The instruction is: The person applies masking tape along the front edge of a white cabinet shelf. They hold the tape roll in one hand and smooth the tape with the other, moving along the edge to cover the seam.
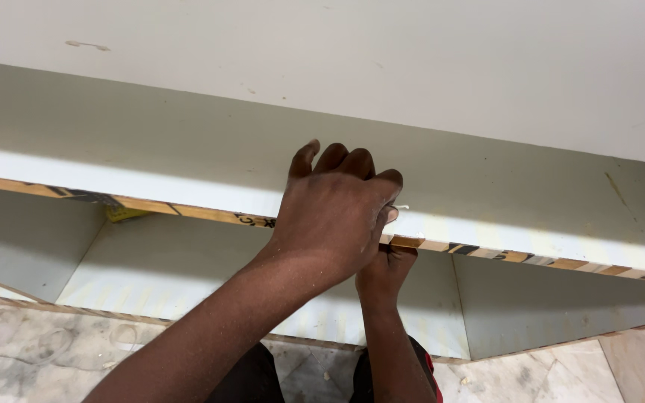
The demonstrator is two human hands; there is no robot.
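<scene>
Far left: a yellow scrap (125, 214) tucked under the raw plywood edge (188, 212) of a white shelf board (151, 160). Centre: left hand (334, 213) lying over that edge, fingers curled closed, pinching a small white sliver (401, 207) against the board. Just right, beneath: right hand (386, 270) pressed up under the edge, fingers bent against it. Below: marble floor (31, 343).

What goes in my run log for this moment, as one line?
left hand: on top of white panel, at raw edge | right hand: under edge | floor: marble
</scene>
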